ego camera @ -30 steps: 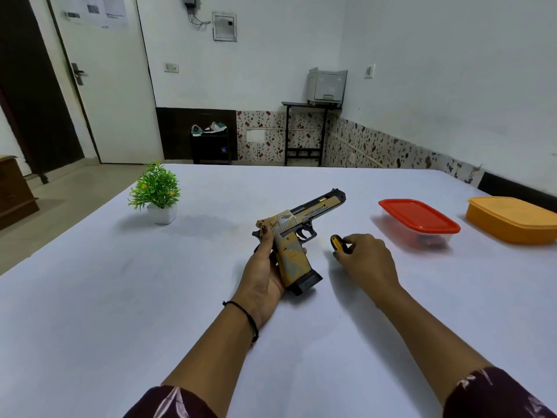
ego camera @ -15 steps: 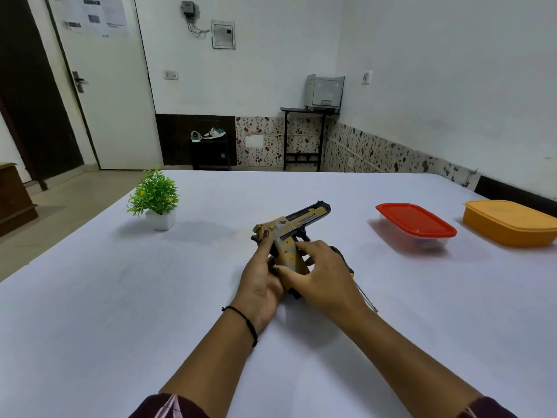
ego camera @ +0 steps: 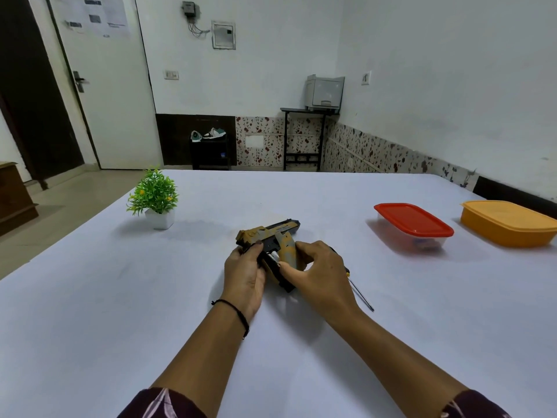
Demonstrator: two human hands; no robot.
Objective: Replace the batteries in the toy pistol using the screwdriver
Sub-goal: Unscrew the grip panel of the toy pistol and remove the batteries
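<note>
Tan-and-black plastic toy pistol (ego camera: pixel 268 236) at table centre, left hand (ego camera: pixel 245 274) curled round slide, right hand (ego camera: pixel 316 274) pinching tan grip cover (ego camera: pixel 289 251). Risk: cover and loose white batteries (ego camera: pixel 274 255) dropping out. Yellow-handled screwdriver (ego camera: pixel 357 289) at 3 o'clock could roll.

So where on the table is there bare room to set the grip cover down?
Bare cloth left of the left hand, below the plant. Also between the toy pistol and the red-lidded box. Crowded beside the right hand, where the screwdriver lies.

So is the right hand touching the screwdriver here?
Cannot tell. In the head view the right hand hides the handle of the screwdriver.
</note>
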